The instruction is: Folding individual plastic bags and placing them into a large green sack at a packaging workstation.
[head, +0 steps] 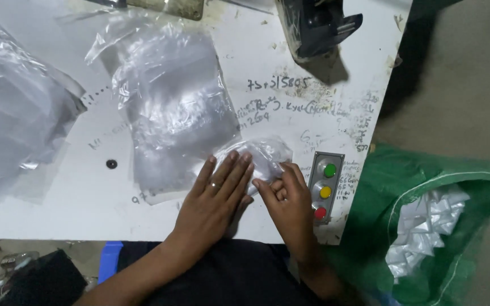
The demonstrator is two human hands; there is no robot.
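My left hand (216, 195) lies flat, fingers spread, pressing on a small clear plastic bag (265, 153) on the white worktable (58, 209). A ring shows on one finger. My right hand (290, 198) is beside it, fingers curled and pinching the bag's right edge. The bag holds something pale and rounded that I cannot make out. A stack of clear plastic bags (171, 107) lies just left of and behind the hands.
More clear plastic sheeting (12, 113) covers the table's left side. A grey control box (325, 187) with green, yellow and red buttons sits at the right edge. A dark machine part (319, 25) stands at the back. A green sack (426, 226) with white folded items sits at right.
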